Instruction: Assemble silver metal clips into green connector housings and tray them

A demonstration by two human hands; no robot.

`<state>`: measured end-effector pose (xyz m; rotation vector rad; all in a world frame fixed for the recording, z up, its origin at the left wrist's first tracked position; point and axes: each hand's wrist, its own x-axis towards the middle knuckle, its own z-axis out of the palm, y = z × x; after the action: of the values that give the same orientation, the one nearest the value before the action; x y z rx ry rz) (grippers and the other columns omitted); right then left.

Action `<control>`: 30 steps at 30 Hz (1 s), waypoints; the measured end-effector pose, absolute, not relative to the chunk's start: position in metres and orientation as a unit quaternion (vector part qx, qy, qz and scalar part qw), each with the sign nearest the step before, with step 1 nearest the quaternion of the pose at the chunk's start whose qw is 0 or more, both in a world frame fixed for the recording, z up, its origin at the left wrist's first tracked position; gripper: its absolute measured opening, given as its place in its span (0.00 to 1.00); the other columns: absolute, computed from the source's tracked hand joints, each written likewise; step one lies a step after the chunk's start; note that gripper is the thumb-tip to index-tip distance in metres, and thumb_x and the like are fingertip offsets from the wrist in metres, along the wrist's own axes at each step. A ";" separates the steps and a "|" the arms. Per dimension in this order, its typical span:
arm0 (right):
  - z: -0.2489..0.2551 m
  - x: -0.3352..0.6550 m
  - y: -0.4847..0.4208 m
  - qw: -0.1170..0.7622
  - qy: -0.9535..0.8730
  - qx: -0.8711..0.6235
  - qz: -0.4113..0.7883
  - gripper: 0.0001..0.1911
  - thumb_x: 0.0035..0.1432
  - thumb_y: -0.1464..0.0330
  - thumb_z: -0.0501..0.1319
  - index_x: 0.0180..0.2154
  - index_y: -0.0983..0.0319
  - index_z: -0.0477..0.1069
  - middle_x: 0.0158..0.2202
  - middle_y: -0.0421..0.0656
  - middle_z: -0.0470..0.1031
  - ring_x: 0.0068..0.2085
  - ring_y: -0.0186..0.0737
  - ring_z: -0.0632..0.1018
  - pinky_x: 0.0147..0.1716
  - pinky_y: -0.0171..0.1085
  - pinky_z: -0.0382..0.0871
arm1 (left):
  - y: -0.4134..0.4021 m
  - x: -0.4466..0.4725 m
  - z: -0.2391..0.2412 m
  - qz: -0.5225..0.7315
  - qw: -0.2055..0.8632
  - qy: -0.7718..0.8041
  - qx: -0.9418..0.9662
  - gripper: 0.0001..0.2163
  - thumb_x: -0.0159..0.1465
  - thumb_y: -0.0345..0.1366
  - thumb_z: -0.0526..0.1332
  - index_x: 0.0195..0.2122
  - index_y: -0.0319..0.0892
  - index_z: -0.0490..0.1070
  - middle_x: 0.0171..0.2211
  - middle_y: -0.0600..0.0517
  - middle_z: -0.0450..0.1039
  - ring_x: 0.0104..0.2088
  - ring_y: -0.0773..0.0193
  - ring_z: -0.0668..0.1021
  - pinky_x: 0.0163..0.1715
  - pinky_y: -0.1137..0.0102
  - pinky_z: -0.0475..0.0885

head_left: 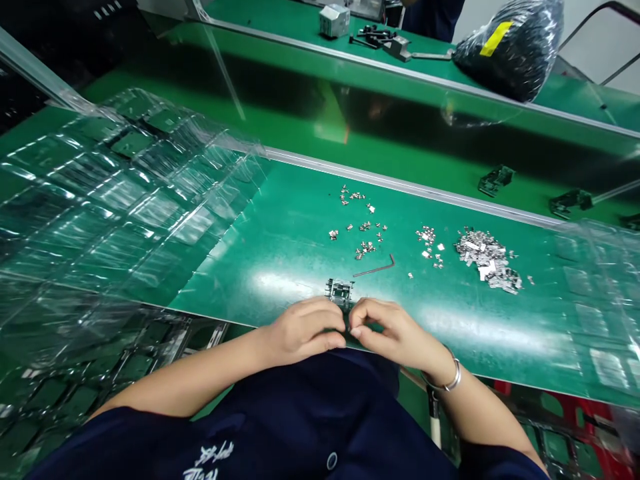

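My left hand (311,327) is at the front edge of the green table, its fingers bent and held together. Right beside it, my right hand (387,327) has its thumb and index finger in a pinch. Whatever the fingertips hold is too small or too hidden to make out. Just beyond the fingers lies a small dark metal-and-plastic assembly (340,291); whether a hand touches it, I cannot tell. A hex key (375,268) rests a little farther off, with small metal pieces (366,249) scattered behind it.
A heap of shiny metal parts (487,257) lies to the right, near a smaller cluster (427,235). Clear plastic trays (125,200) are stacked at left. Dark assemblies (496,180) sit toward the back. On the far bench are a wrapped black bundle (515,53) and another person (435,20).
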<state>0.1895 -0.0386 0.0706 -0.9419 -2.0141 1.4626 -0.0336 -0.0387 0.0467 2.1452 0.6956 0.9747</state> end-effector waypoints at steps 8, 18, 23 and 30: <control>0.045 0.191 -0.021 0.364 -0.724 -0.455 0.368 0.04 0.61 0.68 0.57 0.32 0.59 0.66 0.39 0.44 0.70 0.43 0.42 0.72 0.45 0.43 0.67 | -0.026 -0.020 0.016 0.227 0.368 0.488 0.758 0.28 0.54 0.35 0.62 0.57 0.45 0.59 0.53 0.43 0.67 0.56 0.49 0.69 0.55 0.52 0.64; 0.044 0.169 -0.027 0.343 -0.798 -0.408 0.281 0.03 0.62 0.72 0.55 0.35 0.58 0.64 0.40 0.45 0.70 0.44 0.42 0.71 0.44 0.44 0.66 | -0.032 -0.014 0.027 0.305 0.359 0.457 0.755 0.19 0.53 0.30 0.59 0.47 0.46 0.61 0.42 0.49 0.70 0.44 0.56 0.74 0.45 0.62 0.71; 0.044 0.169 -0.027 0.340 -0.801 -0.406 0.279 0.04 0.62 0.73 0.55 0.34 0.59 0.64 0.39 0.45 0.70 0.43 0.42 0.71 0.45 0.44 0.65 | -0.033 -0.013 0.028 0.307 0.356 0.459 0.754 0.19 0.53 0.30 0.59 0.46 0.45 0.60 0.42 0.49 0.70 0.43 0.56 0.74 0.44 0.62 0.71; 0.041 0.166 -0.027 0.373 -0.780 -0.414 0.285 0.04 0.61 0.74 0.55 0.34 0.59 0.63 0.37 0.44 0.69 0.41 0.41 0.70 0.43 0.43 0.66 | -0.037 -0.013 0.028 0.301 0.285 0.451 0.790 0.20 0.55 0.31 0.59 0.49 0.42 0.59 0.45 0.45 0.69 0.46 0.54 0.72 0.44 0.59 0.71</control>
<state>0.1660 -0.0266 0.0410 -1.0605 -1.9976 0.7307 -0.0130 -0.0374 0.0278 2.1137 1.2068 0.8064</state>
